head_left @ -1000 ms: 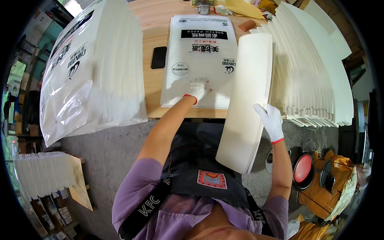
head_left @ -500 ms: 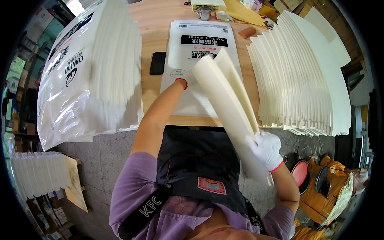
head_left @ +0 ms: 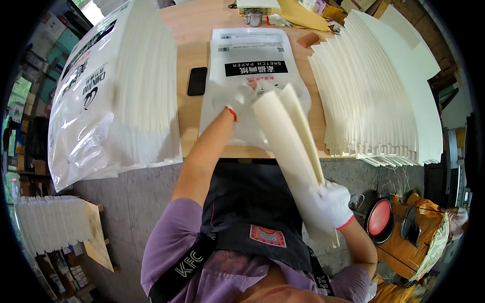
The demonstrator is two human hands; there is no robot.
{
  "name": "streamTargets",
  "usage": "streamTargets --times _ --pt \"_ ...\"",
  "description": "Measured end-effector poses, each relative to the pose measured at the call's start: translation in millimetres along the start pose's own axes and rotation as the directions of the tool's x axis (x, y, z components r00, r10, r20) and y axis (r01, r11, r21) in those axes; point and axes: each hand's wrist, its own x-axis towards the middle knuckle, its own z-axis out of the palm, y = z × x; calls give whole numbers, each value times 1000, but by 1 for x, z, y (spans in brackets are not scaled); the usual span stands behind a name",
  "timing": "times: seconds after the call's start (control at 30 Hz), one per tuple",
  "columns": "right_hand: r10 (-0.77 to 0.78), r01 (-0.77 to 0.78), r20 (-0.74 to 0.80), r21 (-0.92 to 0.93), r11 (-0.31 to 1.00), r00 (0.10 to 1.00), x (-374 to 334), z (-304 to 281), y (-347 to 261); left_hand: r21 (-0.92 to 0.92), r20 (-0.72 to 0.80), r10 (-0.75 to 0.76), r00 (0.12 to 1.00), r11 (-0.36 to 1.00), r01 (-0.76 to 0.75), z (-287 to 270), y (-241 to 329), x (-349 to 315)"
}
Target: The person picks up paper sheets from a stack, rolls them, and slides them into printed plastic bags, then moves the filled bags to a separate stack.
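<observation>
My right hand [head_left: 333, 204], in a white glove with a red cuff, is closed round the lower part of a thick stack of cream-white paper [head_left: 290, 144]. The stack is bent lengthwise into a fold and slants up over the table's front edge. My left hand [head_left: 241, 103], also gloved, is at a clear printed plastic bag [head_left: 250, 45] lying flat on the table. Motion smears its fingers, and it blends with the bag. Near the hand the bag's film looks rumpled and raised. The upper end of the paper stands over the bag's right side.
A tall pile of paper in printed plastic bags [head_left: 108, 101] stands at the left, and fanned unwrapped paper [head_left: 369, 96] at the right. A black phone [head_left: 197, 81], metal cup [head_left: 253, 18] and brown cylinder [head_left: 307, 40] lie on the table [head_left: 189, 45]. A red-topped stool [head_left: 378, 218] stands lower right.
The bag's film has shifted and rumpled under my left hand, its near part pulled up. The folded paper in my right hand has come down slightly, toward me.
</observation>
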Motion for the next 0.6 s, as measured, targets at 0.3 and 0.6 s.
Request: streamTargets --times 0.3,0.6 --pt "-8 8 136 0 1000 991 20 5 2 628 205 278 938 698 -344 84 51 -44" --pt "209 -209 -10 26 978 978 124 64 -14 591 387 495 778 514 -621 199 62 -151"
